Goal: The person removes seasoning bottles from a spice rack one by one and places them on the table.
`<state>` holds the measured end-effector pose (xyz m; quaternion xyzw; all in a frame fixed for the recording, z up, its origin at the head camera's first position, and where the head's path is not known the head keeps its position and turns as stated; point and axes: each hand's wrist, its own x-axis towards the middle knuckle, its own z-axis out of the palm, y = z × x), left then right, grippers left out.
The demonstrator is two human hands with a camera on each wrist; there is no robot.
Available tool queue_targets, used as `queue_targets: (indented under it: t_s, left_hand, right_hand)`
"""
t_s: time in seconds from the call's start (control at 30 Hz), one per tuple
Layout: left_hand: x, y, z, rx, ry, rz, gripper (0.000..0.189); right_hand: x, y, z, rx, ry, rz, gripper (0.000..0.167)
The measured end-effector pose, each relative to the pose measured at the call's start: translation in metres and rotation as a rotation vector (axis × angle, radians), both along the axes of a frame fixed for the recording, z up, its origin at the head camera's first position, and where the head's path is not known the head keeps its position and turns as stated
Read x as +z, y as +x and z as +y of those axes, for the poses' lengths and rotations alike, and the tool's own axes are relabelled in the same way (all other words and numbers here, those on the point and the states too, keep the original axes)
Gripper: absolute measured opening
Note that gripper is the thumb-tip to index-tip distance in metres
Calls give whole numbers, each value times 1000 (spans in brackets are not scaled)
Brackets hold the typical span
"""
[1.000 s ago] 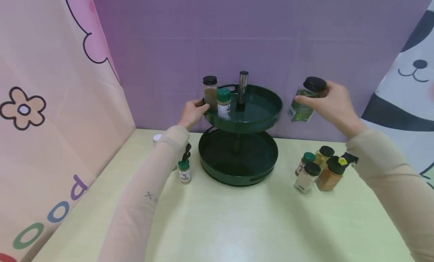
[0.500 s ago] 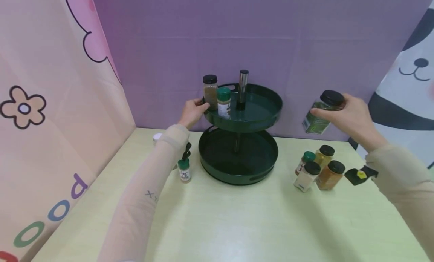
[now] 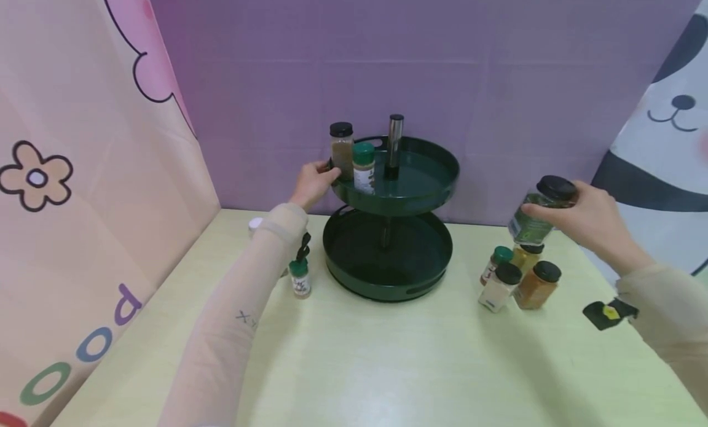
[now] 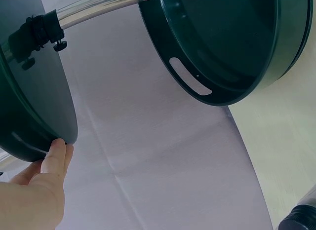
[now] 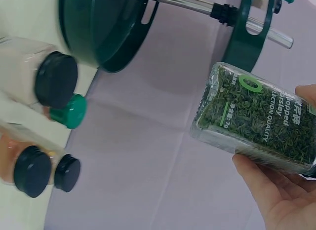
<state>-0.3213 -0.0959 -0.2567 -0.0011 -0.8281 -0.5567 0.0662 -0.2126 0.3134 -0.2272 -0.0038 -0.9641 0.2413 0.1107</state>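
Observation:
My right hand (image 3: 600, 221) holds a clear jar of chopped parsley (image 5: 254, 119) by its upper part, just under the black lid. The jar hangs tilted in the air above a cluster of spice jars on the right. With my left hand (image 3: 314, 184) I grip the left rim of the upper tray of a dark green two-tier rack (image 3: 409, 204); in the left wrist view its fingers (image 4: 57, 153) press the tray's underside. On that tray stand a black-lidded jar of brown spice (image 3: 342, 153) and a green-lidded spice bottle (image 3: 364, 175). The rack's lower tray (image 3: 381, 267) holds nothing.
The cluster has a white-powder jar (image 3: 499, 289), an orange-spice jar (image 3: 536, 287), a yellow jar (image 3: 525, 259) and a green-lidded bottle (image 3: 492, 268). Another green-lidded bottle (image 3: 300, 279) stands left of the rack. A white lid (image 3: 255, 223) shows behind the left sleeve.
My right hand has moved right and down with the parsley jar, away from the upper tray and over the jar cluster. The left hand stays at the tray rim.

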Motion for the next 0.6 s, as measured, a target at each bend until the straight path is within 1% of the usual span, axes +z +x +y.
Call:
queue_targets:
  t_s: [0.27, 0.47, 0.6]
  left_hand:
    - [0, 1, -1, 12, -13, -6, 49]
    - [0, 0, 0, -1, -9, 0, 48]
    - [0, 0, 0, 3, -7, 3, 47]
  right_hand:
    - [-17, 6, 13, 34, -25, -6, 66]
    - [-29, 13, 22, 17, -36, -33, 72]
    - [-35, 15, 27, 12, -36, -34, 69]
